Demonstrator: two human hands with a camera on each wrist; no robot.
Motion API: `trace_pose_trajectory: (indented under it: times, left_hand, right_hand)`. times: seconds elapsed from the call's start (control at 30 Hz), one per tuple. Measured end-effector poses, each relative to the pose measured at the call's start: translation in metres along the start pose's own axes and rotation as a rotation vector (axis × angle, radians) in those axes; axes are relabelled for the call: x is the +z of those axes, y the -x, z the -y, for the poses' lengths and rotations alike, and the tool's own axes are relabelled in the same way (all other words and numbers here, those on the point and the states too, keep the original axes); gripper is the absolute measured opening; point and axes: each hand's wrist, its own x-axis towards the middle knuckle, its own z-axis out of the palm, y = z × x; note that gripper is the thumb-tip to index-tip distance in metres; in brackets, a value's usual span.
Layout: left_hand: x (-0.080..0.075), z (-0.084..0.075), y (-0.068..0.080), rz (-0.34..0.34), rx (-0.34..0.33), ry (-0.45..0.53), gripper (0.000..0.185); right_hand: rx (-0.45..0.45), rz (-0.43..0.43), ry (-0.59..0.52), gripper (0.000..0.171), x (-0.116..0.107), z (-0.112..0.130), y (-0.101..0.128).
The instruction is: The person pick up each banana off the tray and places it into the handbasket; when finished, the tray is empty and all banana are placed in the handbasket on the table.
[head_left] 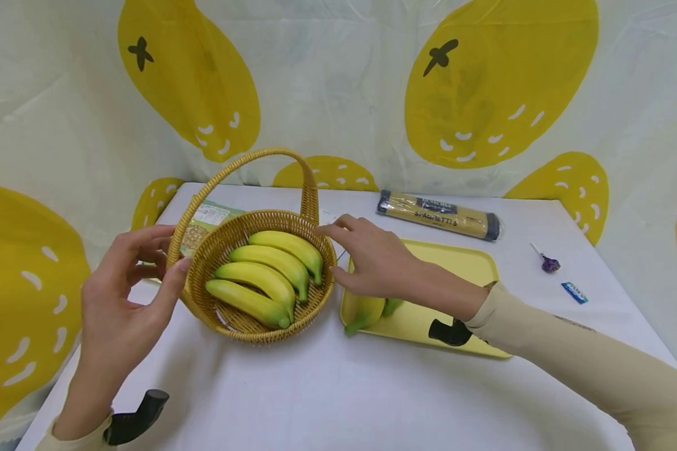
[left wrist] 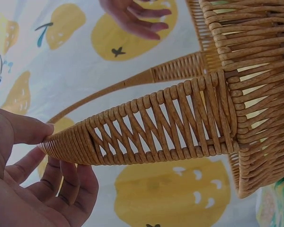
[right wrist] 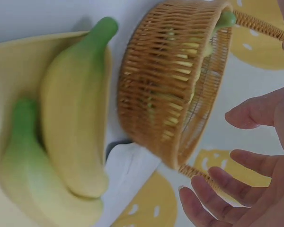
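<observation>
Left hand (head_left: 126, 285): fingers spread, thumb tip touching wicker basket (head_left: 259, 275) rim at handle base. Right hand (head_left: 372, 260): fingers apart, loose, over opposite rim. Four bananas (head_left: 265, 279) inside. Two more bananas (right wrist: 66, 142) on yellow tray (head_left: 462, 266) beside basket.

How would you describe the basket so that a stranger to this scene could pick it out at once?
On the white table, look left of the yellow tray, between the left hand and the right hand. There stands the basket, round and woven, holding four bananas. It is the only wicker thing there, and the only one with a tall arched handle.
</observation>
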Motion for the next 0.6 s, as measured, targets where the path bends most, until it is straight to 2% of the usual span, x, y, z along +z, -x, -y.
trace_pose_trajectory:
  times: [0.3, 0.6]
  left_hand:
    - [0.000, 0.000, -0.001, 0.006, -0.005, -0.002, 0.052]
    - [0.000, -0.001, -0.001, -0.002, 0.004, 0.003, 0.052]
  right_hand:
    - [0.058, -0.024, 0.018, 0.061, 0.001, -0.026, 0.019]
    - [0.117, -0.007, 0.054, 0.063, 0.010, -0.052, 0.031]
